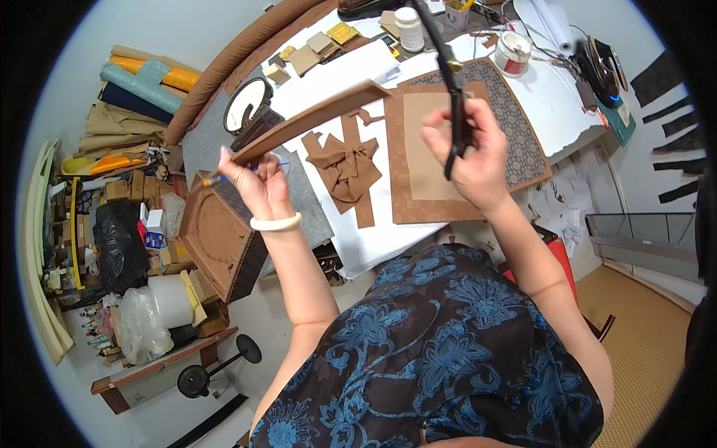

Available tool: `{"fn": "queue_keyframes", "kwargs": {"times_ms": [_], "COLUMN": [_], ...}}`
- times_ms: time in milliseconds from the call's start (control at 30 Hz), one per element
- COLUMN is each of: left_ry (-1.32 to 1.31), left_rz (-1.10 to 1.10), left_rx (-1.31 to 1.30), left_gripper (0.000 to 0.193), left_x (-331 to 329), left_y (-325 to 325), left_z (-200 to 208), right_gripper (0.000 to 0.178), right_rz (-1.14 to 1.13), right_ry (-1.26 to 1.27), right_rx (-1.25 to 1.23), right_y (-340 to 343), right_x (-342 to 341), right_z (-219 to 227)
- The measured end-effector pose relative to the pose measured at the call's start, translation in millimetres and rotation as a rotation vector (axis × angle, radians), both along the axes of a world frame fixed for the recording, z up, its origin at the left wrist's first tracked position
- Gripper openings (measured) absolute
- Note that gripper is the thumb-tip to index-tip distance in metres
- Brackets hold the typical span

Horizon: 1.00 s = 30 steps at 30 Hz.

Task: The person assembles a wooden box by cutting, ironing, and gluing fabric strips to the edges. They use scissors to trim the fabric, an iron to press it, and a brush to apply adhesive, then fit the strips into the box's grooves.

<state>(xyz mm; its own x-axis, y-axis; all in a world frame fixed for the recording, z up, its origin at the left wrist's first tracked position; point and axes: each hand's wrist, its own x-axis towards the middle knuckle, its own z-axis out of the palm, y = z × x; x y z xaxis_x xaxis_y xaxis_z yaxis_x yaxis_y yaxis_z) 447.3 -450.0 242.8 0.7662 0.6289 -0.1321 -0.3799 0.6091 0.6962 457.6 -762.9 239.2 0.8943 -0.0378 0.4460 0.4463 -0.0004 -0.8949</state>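
Note:
My left hand (pixel 261 183), with a pale bangle at its wrist, pinches the near end of a long brown strip (pixel 314 119), either leather or fabric. The strip slants up to the right above the table. A slim orange and blue pen-like thing (pixel 216 181) shows at the same fingers. Black scissors (pixel 450 71) are in my right hand (pixel 482 153), fingers round the handles and blades pointing up. Beneath that hand lies a flat panel of brown (pixel 397 194), beige (pixel 429 172) and dark patterned (pixel 515 127) sheets. Crumpled brown scraps (pixel 349 168) lie between my hands.
A hexagonal brown box (pixel 224 246) stands left of the table. A long brown roll (pixel 239 60) lies along its far left. A white jar (pixel 513 54), a white bottle (pixel 408 30) and an iron (pixel 600 67) stand at the back. Shelves of materials (pixel 119 201) fill the left.

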Motion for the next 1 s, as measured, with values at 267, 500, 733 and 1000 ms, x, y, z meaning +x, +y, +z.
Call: {"fn": "queue_keyframes", "kwargs": {"times_ms": [267, 500, 733, 1000], "left_ry": [-0.187, -0.204, -0.308, -0.354], "left_rz": [0.360, 0.571, 0.581, 0.628], "left_rx": [0.016, 0.076, 0.111, 0.112], "left_gripper": [0.048, 0.059, 0.053, 0.052], "left_x": [-28, -37, -42, -42], "left_y": [-28, -35, -36, -45], "left_z": [45, 54, 60, 66], "right_gripper": [0.033, 0.034, 0.030, 0.028], "right_rz": [-0.037, -0.050, -0.043, -0.117], "right_ry": [-0.010, -0.213, -0.207, -0.225], "right_rx": [-0.295, -0.376, -0.347, -0.392], "right_y": [-35, -29, -21, -16], "right_x": [-46, -50, -48, -46], "right_z": [-4, -3, -4, -3]}}
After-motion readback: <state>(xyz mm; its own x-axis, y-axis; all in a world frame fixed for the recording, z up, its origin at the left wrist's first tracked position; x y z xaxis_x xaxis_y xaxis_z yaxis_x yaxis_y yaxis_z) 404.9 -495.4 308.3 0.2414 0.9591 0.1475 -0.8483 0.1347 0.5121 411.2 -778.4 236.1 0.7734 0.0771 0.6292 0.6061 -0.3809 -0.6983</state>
